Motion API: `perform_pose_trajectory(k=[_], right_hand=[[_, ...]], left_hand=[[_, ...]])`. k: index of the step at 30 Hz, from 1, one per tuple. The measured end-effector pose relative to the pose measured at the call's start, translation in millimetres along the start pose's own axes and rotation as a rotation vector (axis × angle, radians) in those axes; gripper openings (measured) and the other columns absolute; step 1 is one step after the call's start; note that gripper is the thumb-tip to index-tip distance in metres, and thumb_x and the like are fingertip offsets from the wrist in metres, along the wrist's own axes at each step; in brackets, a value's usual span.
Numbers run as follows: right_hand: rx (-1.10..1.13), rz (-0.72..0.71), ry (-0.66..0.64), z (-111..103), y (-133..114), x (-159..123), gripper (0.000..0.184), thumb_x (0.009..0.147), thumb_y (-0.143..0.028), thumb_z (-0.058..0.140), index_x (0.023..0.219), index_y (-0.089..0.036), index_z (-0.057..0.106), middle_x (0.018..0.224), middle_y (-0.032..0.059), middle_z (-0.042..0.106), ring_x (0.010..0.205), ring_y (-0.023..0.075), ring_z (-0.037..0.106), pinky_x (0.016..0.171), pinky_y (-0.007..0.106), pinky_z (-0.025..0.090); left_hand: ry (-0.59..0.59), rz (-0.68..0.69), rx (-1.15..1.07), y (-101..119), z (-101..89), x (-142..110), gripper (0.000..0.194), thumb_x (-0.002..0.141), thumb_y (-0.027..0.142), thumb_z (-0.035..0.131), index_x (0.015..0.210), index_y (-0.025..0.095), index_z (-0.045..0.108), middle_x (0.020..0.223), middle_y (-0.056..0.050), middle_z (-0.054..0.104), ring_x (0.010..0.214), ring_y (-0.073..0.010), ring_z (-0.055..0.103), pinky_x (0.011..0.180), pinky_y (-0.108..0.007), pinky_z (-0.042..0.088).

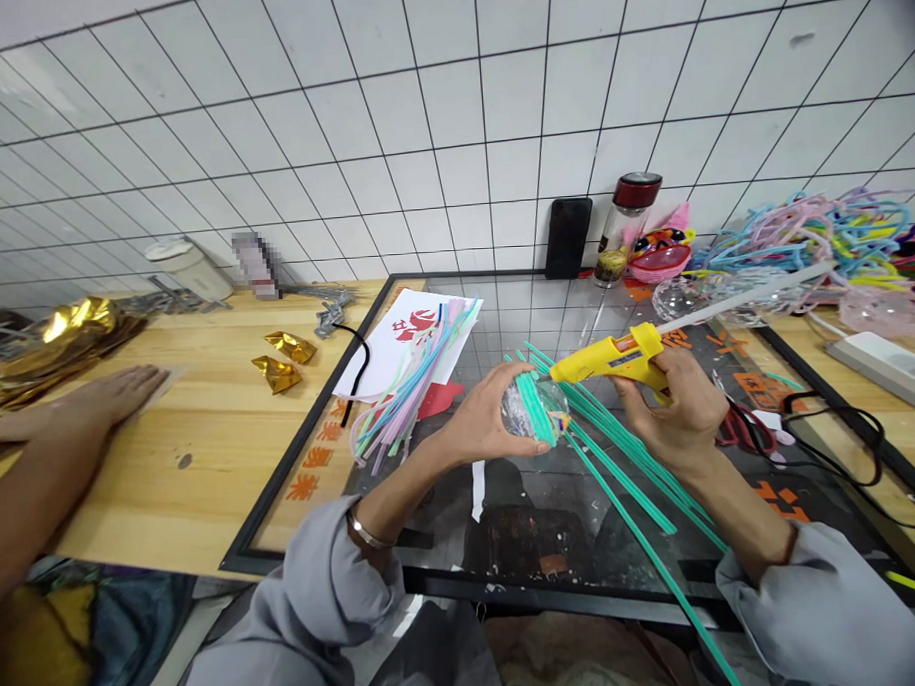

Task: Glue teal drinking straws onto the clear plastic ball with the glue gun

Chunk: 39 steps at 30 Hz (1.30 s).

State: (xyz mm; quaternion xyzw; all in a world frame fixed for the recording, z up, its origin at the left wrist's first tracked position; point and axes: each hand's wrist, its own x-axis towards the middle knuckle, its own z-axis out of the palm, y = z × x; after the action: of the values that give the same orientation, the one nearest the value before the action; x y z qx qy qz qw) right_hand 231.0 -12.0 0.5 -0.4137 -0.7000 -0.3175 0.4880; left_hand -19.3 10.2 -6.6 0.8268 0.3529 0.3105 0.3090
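My left hand is closed around a clear plastic ball, thumb below and fingers above. Teal-green strips run side by side over part of the ball's surface. In my right hand is a yellow hot glue gun, gripped by its handle, with a long whitish glue stick sticking out of the back. The gun's nozzle points left at the ball's upper right edge; whether it touches I cannot tell. Long loose teal-green strips lie under and beside the ball, some reaching the front edge.
Pastel strips lie across white paper at left. Behind stand a black phone and a glass bottle. Scissors, a black cable and a power strip are at right. Another person's hand rests at far left near gold foil pieces.
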Motion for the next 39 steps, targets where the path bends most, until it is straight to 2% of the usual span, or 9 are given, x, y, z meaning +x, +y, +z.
perform_pose_trajectory(k=[8,39], right_hand=[[-0.005,0.020,-0.022,1.0,1.3,-3.0,0.020,0.086,-0.029,0.066,0.100,-0.019,0.055,0.078,0.0048,0.067,0.067,0.0184,0.065,0.059,0.029,0.049],[-0.003,-0.038,-0.008,-1.9,0.8,2.1,0.022,0.085,-0.025,0.066,0.102,-0.019,0.054,0.077,0.0038,0.065,0.066,0.0171,0.063,0.058,0.027,0.047]], left_hand=[[0.003,0.013,0.001,0.7,0.0,0.2,0.090,0.058,0.040,0.084,0.135,0.019,0.043,0.139,-0.016,0.051,0.128,-0.0357,0.051,0.110,-0.055,0.041],[0.007,0.024,0.003,-1.6,0.7,-0.2,0.091,0.058,0.040,0.085,0.136,0.020,0.042,0.140,-0.016,0.050,0.128,-0.0356,0.051,0.110,-0.055,0.041]])
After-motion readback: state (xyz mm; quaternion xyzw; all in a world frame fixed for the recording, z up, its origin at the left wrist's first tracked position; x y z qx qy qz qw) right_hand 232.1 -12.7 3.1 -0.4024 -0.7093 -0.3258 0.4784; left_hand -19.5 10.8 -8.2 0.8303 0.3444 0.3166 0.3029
